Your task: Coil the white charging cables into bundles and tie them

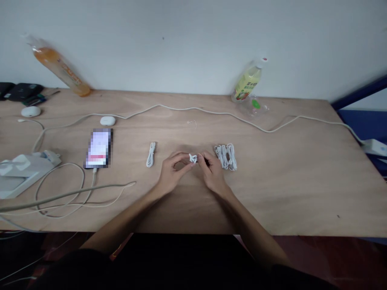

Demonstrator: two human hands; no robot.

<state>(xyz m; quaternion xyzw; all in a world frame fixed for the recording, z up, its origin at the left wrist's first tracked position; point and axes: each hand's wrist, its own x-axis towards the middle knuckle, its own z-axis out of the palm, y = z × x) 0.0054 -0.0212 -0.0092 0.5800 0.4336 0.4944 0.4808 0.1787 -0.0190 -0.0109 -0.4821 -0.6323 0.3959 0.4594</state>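
Observation:
A small bundled white cable point(192, 158) is pinched between both hands over the middle of the wooden table. My left hand point(173, 171) grips its left side with thumb and fingertips. From the other side, my right hand point(211, 171) has its thumb and fingers closed on the bundle, and the fingers hide part of it. Left of my hands lies one folded white cable point(150, 154), tied at its middle. Close beside my right hand, several coiled white cables point(226, 156) lie side by side. A thin pale twist of wire point(192, 123) rests beyond my hands.
A long white cord point(193, 108) crosses the table's back. Bottles of orange drink point(62, 72) and yellow-green drink point(247, 83) stand by the wall. At left are a phone point(98, 148), a white earbud case point(107, 121), a white power strip point(24, 173) and tangled cables point(81, 193).

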